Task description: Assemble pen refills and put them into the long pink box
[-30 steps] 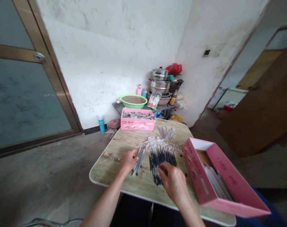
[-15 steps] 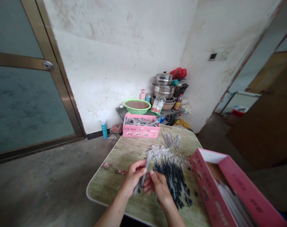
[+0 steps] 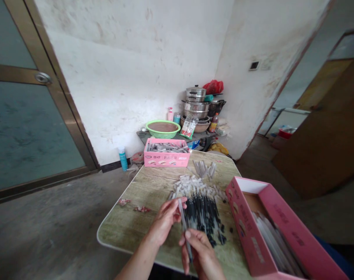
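Note:
A slim translucent pen slants between my two hands above the near part of the table, with a dark tip at its lower end. My left hand pinches its upper end with the fingertips. Lower down, my right hand is closed around it between thumb and fingers. Just beyond my hands lies a spread of dark pen pieces with black ends toward me. Whitish translucent caps or tubes are heaped at their far ends, and a small bunch of clear tubes lies farther back.
A pink box full of pale tubes stands at the table's far edge. To the right, a larger pink box holds long translucent pieces. Behind are a green basin and stacked pots. The table edge runs along the left.
The pen has come nearer to me and now spans both hands. My right hand has moved down and closed on its lower part. The whole view has shifted slightly.

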A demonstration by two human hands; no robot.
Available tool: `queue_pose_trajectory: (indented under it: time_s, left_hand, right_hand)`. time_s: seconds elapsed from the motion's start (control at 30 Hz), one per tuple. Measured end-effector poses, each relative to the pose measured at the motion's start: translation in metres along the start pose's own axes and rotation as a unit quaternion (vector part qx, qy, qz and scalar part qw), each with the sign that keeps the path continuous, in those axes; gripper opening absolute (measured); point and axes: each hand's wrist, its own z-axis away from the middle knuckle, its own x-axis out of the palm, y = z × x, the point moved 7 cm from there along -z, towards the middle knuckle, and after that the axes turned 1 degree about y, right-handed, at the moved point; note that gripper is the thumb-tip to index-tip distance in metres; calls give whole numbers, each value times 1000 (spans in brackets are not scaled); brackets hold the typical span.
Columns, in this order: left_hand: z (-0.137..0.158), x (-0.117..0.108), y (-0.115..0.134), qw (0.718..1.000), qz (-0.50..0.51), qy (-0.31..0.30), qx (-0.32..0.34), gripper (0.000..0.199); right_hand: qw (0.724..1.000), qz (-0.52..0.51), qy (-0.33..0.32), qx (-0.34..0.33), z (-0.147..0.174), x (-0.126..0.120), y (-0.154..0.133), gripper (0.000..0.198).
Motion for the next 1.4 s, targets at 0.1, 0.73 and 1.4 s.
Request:
queue_pose_trajectory:
  time_s: [0.1, 0.73, 1.4]
  left_hand:
    - [0, 9, -2, 1000, -2, -24, -9, 31]
    - [-29, 27, -17, 996, 7, 88, 19, 35]
    - [-33, 35, -5, 995, -4, 89, 45, 39]
  right_hand:
    - [998, -54, -4, 15, 13, -1, 6, 38]
    - [714, 622, 269, -178, 4, -17, -67, 42]
    - [673, 663, 277, -176, 4, -16, -65, 39]
